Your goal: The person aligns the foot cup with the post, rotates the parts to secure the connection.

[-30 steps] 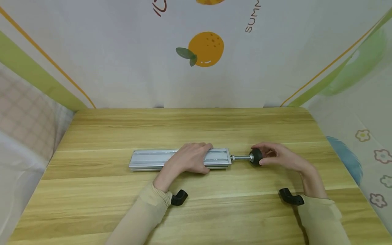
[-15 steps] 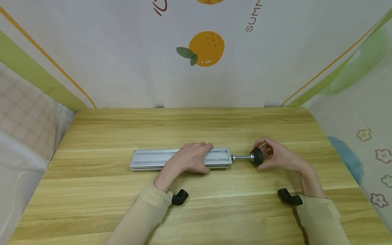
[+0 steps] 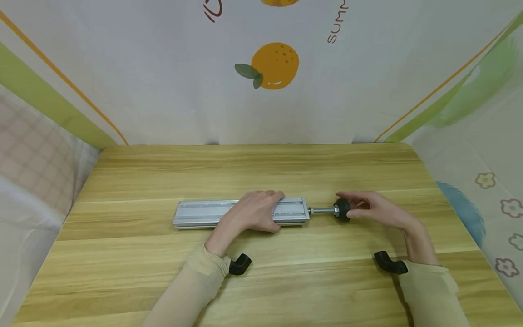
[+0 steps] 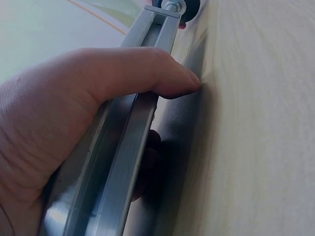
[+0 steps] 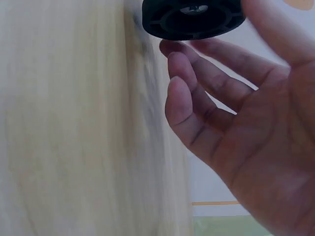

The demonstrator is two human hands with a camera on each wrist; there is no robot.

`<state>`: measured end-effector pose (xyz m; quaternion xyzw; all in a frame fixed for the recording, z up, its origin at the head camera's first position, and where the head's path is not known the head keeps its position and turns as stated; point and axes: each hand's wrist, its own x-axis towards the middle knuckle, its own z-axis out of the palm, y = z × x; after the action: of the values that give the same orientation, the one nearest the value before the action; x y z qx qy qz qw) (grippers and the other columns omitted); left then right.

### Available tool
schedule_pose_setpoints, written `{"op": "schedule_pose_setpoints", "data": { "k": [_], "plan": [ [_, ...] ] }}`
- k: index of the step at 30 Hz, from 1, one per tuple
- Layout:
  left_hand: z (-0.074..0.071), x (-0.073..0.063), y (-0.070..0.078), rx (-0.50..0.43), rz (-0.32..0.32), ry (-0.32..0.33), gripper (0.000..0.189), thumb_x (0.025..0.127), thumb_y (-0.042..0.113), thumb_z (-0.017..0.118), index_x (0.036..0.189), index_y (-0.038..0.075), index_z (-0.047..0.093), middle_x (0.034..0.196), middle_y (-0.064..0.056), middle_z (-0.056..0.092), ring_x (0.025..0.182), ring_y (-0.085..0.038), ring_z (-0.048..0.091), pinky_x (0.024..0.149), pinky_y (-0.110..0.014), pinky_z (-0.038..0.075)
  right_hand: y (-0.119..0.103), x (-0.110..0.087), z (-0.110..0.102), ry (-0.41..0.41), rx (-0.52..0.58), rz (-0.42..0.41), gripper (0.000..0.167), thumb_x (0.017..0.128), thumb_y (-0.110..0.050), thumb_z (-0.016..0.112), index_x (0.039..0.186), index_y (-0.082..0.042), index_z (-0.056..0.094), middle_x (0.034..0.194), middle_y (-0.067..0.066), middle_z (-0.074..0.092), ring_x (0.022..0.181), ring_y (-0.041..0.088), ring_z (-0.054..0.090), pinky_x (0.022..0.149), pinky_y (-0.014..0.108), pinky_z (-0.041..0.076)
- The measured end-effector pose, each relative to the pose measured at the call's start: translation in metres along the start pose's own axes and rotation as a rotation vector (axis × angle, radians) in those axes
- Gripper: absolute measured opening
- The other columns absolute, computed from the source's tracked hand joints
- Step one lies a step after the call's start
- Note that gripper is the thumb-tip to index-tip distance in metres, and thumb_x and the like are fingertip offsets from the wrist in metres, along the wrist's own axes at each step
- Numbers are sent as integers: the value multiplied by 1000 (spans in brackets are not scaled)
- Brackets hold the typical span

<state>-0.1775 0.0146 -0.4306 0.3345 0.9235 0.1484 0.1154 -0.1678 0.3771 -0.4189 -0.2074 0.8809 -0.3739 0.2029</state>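
A silver aluminium profile (image 3: 200,212) lies lengthwise across the table. My left hand (image 3: 255,211) grips it near its right end; in the left wrist view the thumb (image 4: 133,71) reaches over its side. From the end plate a threaded rod (image 3: 323,210) with nuts sticks out to the right, carrying a black levelling foot (image 3: 342,210). Thumb and fingers of my right hand (image 3: 377,210) pinch this foot at its edges. Seen from the right wrist, the foot's ribbed underside (image 5: 172,22) has a metal screw end at its centre, and the other fingers curl loosely below it.
The wood-grain table (image 3: 261,172) ends at a white curtain (image 3: 163,91) with fruit prints behind it. More printed cloth hangs at both sides. A black curved piece sits at each sleeve cuff, the left one (image 3: 240,264) and the right one (image 3: 390,263).
Half a second ago my right fingers were spread wider and further back on the foot; now they are closed in on it again. The left hand and the profile have stayed put.
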Motion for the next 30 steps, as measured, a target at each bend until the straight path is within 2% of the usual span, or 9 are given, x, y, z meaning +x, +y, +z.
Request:
{"op": "schedule_pose_setpoints", "data": {
  "k": [2, 4, 8, 12, 17, 21, 25, 27, 30],
  "plan": [
    [0, 0, 0, 0, 0, -5, 79, 76, 39, 81, 145, 13, 52, 128, -6, 70, 99, -18, 68, 91, -40, 57, 1, 0, 1, 7, 35, -19, 65, 89, -15, 79, 146, -3, 51, 135, 15, 62, 104, 5, 60, 86, 25, 54],
    [0, 0, 1, 1, 0, -7, 79, 76, 39, 81, 145, 13, 52, 129, -6, 70, 100, -18, 68, 92, -40, 57, 1, 1, 2, 12, 80, -28, 72, 81, -11, 86, 142, -3, 50, 130, 16, 61, 103, 8, 62, 85, 27, 55],
    [0, 0, 1, 2, 1, -5, 79, 76, 38, 81, 146, 14, 52, 128, -5, 70, 98, -17, 68, 91, -39, 57, 0, 4, 5, 17, 120, -28, 71, 73, -9, 91, 131, -5, 50, 119, 15, 59, 97, 14, 64, 84, 29, 56],
    [-1, 1, 2, 4, 10, 10, 77, 75, 37, 81, 143, 14, 54, 125, -5, 71, 99, -18, 68, 89, -39, 57, 0, 4, 6, 37, 98, -24, 64, 75, -11, 90, 128, -6, 54, 115, 14, 61, 95, 13, 63, 83, 28, 56],
    [-1, 2, 2, 12, 18, 18, 76, 75, 37, 81, 142, 14, 55, 126, -5, 71, 102, -19, 68, 90, -40, 57, 1, 0, 2, 40, -10, -34, 50, 92, -15, 76, 138, -5, 59, 108, 5, 65, 91, 6, 58, 80, 23, 52],
    [-2, 2, 2, 13, 16, 12, 77, 76, 38, 81, 143, 13, 54, 127, -6, 71, 100, -18, 68, 91, -40, 57, 1, -1, 0, 3, -46, -5, 48, 100, -22, 67, 145, -8, 57, 106, 1, 66, 90, 5, 57, 79, 23, 51],
    [-2, 2, 1, 20, 14, 12, 76, 76, 38, 81, 143, 13, 54, 126, -6, 71, 100, -19, 68, 91, -40, 57, 1, -1, 0, -6, -30, 7, 56, 96, -22, 72, 148, -10, 54, 114, 3, 67, 95, 5, 60, 81, 24, 53],
    [-2, 1, 1, 20, 14, 13, 76, 76, 37, 81, 142, 13, 54, 126, -6, 71, 100, -18, 68, 90, -40, 57, 2, 0, 1, 1, 4, -5, 63, 90, -18, 79, 147, -8, 53, 121, 6, 65, 97, 7, 62, 81, 26, 55],
    [0, 0, 0, 18, 14, 13, 75, 76, 37, 81, 142, 13, 55, 125, -6, 72, 100, -18, 69, 90, -40, 57, 1, 3, 3, 3, 83, -23, 69, 81, -12, 86, 140, -6, 51, 123, 14, 62, 97, 11, 64, 81, 28, 56]
  ]
}}
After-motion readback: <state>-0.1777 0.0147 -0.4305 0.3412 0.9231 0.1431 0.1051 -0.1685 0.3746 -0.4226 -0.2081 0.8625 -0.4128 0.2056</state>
